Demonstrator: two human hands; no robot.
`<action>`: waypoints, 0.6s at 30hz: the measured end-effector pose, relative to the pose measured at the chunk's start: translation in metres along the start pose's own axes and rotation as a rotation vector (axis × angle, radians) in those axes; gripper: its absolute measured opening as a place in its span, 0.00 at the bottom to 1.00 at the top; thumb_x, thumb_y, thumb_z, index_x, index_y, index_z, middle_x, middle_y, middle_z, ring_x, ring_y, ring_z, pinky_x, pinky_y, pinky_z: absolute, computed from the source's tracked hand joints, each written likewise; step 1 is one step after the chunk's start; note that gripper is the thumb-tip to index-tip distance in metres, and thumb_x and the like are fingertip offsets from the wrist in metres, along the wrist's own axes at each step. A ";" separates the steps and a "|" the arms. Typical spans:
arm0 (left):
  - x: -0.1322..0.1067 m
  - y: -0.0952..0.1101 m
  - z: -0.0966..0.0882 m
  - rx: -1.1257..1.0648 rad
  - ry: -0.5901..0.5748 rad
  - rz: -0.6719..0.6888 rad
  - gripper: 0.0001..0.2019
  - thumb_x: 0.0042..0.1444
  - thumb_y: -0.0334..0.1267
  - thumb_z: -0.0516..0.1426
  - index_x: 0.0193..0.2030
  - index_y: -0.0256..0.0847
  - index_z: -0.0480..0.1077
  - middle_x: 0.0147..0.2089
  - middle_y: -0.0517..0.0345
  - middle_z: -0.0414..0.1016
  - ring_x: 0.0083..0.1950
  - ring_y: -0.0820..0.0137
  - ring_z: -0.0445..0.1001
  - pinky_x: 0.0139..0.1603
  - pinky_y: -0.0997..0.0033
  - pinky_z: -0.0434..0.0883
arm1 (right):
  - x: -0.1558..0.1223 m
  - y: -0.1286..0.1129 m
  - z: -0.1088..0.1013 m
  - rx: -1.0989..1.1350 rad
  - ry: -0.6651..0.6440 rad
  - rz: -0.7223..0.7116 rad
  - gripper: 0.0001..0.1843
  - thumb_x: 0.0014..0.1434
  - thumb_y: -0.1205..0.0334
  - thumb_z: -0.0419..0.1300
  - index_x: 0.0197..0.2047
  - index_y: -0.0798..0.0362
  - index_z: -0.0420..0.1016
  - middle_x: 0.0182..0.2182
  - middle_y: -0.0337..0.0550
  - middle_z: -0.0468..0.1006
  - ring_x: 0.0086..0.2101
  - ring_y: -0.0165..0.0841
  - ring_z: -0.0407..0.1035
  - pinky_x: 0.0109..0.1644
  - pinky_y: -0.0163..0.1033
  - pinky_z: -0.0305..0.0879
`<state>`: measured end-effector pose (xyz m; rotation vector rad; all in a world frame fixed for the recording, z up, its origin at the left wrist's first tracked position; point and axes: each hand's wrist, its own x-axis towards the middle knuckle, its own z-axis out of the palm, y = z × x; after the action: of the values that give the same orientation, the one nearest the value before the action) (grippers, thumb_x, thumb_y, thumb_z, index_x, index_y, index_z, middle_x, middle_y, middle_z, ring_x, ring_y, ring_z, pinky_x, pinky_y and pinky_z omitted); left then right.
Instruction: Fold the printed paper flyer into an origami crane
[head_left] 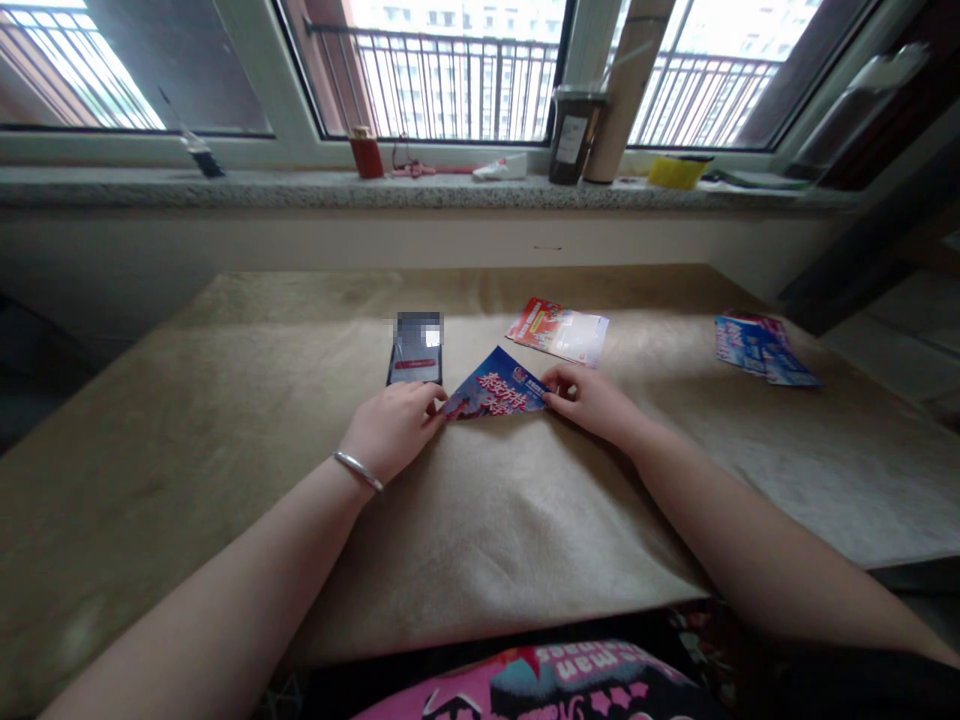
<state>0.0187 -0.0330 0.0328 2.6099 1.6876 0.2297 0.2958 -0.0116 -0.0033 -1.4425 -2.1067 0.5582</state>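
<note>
A blue printed leaflet point(499, 388) with white and pink lettering, folded to a triangle, lies on the table in front of me with its point facing away. My left hand point(397, 425) pinches its left corner, and a silver bangle circles that wrist. At the right corner, my right hand point(585, 398) grips the paper between thumb and fingers. Just beyond the left hand lies a phone point(417, 350) with its screen lit and partly blurred. Orange and white leaflets point(559, 330) rest behind the right hand.
Folded blue papers point(761, 350) lie near the right edge of the beige-covered table point(225, 400). On the stone windowsill point(300, 190) stand a red bottle point(366, 153), a dark canister point(574, 137), a cardboard tube point(619, 100) and a yellow object point(677, 172).
</note>
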 end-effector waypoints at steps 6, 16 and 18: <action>0.000 0.000 -0.001 -0.021 0.076 0.031 0.05 0.57 0.35 0.53 0.39 0.43 0.69 0.39 0.57 0.75 0.37 0.68 0.73 0.33 0.72 0.67 | -0.003 -0.004 -0.002 0.057 0.050 -0.087 0.01 0.53 0.66 0.57 0.31 0.53 0.70 0.26 0.38 0.72 0.26 0.28 0.63 0.30 0.33 0.60; 0.002 -0.011 0.001 0.077 0.027 0.364 0.10 0.60 0.32 0.51 0.40 0.44 0.74 0.40 0.55 0.74 0.39 0.67 0.70 0.38 0.69 0.68 | -0.004 -0.004 -0.009 -0.011 -0.109 -0.392 0.05 0.54 0.69 0.56 0.30 0.52 0.72 0.34 0.43 0.75 0.35 0.31 0.69 0.39 0.36 0.66; 0.002 -0.010 0.001 0.061 0.003 0.409 0.11 0.60 0.32 0.51 0.43 0.44 0.74 0.43 0.55 0.75 0.41 0.66 0.71 0.41 0.68 0.69 | -0.004 -0.005 -0.010 -0.034 -0.166 -0.419 0.06 0.54 0.69 0.56 0.32 0.52 0.74 0.34 0.43 0.75 0.36 0.31 0.69 0.40 0.36 0.66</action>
<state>0.0106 -0.0269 0.0310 2.9755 1.1596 0.1906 0.2997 -0.0170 0.0064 -0.9521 -2.4669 0.4902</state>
